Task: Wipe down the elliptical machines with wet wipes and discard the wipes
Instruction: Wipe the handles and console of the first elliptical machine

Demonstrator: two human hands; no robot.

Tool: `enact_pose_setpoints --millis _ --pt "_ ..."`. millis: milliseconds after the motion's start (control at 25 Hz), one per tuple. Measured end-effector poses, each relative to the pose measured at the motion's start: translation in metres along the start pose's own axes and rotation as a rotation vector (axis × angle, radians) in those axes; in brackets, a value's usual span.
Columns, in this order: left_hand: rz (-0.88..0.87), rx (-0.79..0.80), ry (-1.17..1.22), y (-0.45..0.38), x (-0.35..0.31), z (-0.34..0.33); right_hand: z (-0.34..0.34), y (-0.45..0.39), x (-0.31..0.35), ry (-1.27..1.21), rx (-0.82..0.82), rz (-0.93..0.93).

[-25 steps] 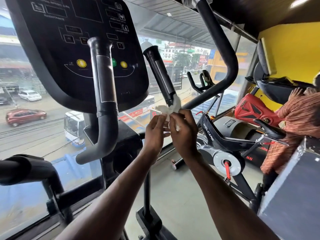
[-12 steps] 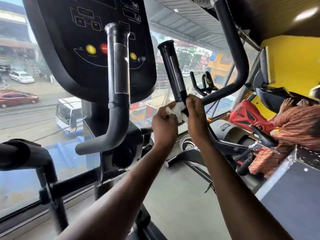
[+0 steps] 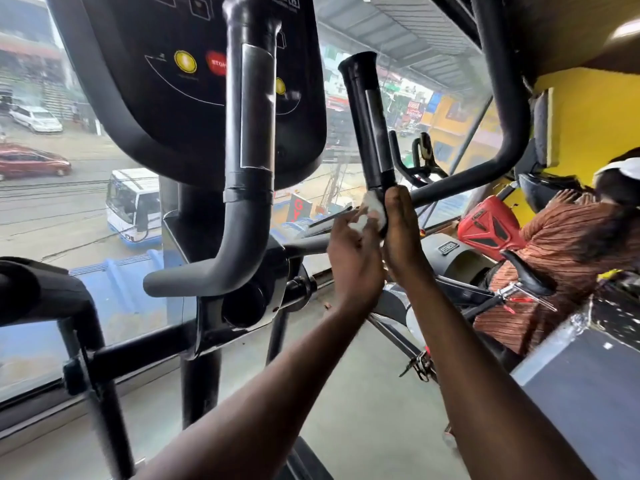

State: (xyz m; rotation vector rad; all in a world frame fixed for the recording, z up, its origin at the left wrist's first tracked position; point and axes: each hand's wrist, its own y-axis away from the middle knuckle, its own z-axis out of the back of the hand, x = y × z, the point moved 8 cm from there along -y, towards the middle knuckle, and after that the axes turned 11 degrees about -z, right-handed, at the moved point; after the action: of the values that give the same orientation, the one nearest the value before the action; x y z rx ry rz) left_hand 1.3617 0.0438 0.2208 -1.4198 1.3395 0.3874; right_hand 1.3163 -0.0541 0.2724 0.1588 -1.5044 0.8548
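Note:
A black elliptical machine fills the view, with its console at the upper left and a left grip bar in front of it. The right grip bar stands upright at centre. A crumpled white wet wipe is pressed against the base of that right bar. My left hand holds the wipe from the left. My right hand wraps the bar and the wipe from the right. Both hands touch each other around the bar.
A curved moving arm of the machine rises at the upper right. A spin bike and a red machine stand to the right, beside a person in an orange striped top. A grey box sits at lower right. A window faces the street.
Both hands with the wipe have risen from below the right grip bar onto its base, and the right hand has closed around the bar. The camera has moved closer to the machine.

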Motion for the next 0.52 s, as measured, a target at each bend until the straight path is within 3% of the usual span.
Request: enact_pose_setpoints --millis 80,200,240,400,520 --pt "-0.062 -0.023 0.034 0.006 -0.009 -0.007 0.003 0.000 -0.004 -0.003 -0.069 0.008" --pt "-0.250 0.043 -0.171 0.008 0.010 -0.004 0.003 0.004 -0.003 0.004 -0.182 0.076" --pt "-0.244 0.055 -0.235 0.001 0.025 0.000 0.003 0.006 -0.001 0.009 -0.209 0.112" --pt "0.049 0.059 -0.267 -0.029 0.078 0.016 0.003 0.008 0.006 0.052 -0.303 0.210" --pt "-0.019 0.126 -0.152 -0.011 0.051 -0.005 0.006 0.010 0.006 0.073 -0.375 0.271"
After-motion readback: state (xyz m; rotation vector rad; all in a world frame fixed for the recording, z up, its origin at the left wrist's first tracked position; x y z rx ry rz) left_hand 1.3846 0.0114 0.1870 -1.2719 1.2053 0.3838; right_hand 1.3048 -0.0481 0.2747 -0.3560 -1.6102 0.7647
